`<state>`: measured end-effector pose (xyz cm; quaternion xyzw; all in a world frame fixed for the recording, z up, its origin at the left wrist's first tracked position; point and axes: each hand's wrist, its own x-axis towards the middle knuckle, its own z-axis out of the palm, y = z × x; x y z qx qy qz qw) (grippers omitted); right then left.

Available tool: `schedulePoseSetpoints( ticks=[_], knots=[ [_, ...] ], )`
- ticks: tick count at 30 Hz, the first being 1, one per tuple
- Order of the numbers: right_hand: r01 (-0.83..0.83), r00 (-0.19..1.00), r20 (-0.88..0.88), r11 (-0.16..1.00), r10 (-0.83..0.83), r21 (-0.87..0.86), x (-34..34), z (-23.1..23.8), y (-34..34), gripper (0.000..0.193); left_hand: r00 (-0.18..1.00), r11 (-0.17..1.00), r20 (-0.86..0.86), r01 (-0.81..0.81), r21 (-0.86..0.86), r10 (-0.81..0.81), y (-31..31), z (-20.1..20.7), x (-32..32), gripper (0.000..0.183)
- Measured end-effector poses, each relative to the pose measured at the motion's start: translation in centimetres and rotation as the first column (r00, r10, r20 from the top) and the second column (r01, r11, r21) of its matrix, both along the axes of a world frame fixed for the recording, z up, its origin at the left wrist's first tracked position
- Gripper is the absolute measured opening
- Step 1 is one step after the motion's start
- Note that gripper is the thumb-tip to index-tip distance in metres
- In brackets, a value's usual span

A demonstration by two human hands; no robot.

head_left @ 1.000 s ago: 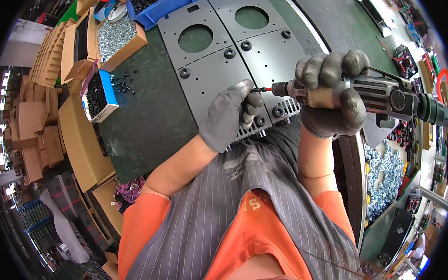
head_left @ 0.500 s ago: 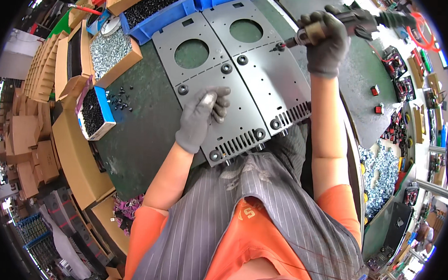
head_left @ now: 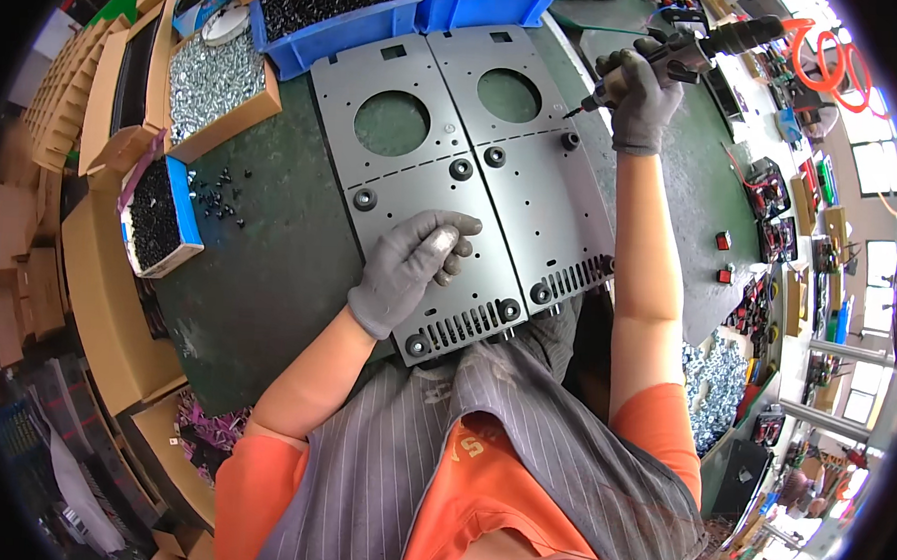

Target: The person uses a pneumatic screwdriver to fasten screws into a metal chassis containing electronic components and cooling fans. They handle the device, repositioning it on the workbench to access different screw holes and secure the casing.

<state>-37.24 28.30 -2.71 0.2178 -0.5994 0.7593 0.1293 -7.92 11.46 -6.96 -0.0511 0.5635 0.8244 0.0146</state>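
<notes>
Two grey sheet-metal panels lie side by side before me, the left panel and the right panel, each with a large round hole and a row of slots at its near end. Black round feet, such as the far-right foot, sit on both. My right hand, in a grey glove, grips a power screwdriver; its bit points left, just beyond that foot and apart from it. Over the left panel hovers my gloved left hand, fingers curled and index partly stretched; anything inside it is hidden.
Blue bins of black parts stand beyond the panels. At left are a carton of silvery screws, a small box of black screws and loose black screws. A red coiled hose hangs at far right.
The screwdriver's bit has come away from the far-right foot, which now sits on the right panel. My left index finger has stretched out more. The whole view has shifted slightly.
</notes>
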Motion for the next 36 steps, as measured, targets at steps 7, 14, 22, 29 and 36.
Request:
schedulePoseSetpoints(
  ticks=[7,14,22,29,36],
  knots=[
    [-0.049,0.999,0.026,0.994,0.047,0.098,0.5,0.6,-0.7,0.025,0.999,1.000,0.034,0.004,-0.003,-0.004,0.0,0.1,0.0,0.030],
    [-0.136,0.989,-0.040,0.984,0.142,0.116,-0.6,-0.6,-0.9,0.026,0.999,0.999,0.032,0.013,0.033,-0.014,0.1,0.2,0.1,0.028],
    [-0.241,0.965,0.122,0.968,0.231,0.071,-0.9,0.5,-1.8,0.022,0.999,0.998,0.036,-0.001,-0.060,0.003,0.3,0.4,-0.1,0.027],
    [-0.276,0.953,0.108,0.958,0.283,-0.076,5.6,6.1,3.9,0.036,0.998,0.998,0.013,-0.058,-0.024,0.058,0.2,-0.2,-0.1,0.029],
    [-0.168,0.975,0.123,0.976,0.185,-0.139,16.1,3.2,18.2,0.039,0.999,0.998,-0.035,-0.039,-0.050,0.038,0.6,-0.7,-0.1,0.028]
  ],
)
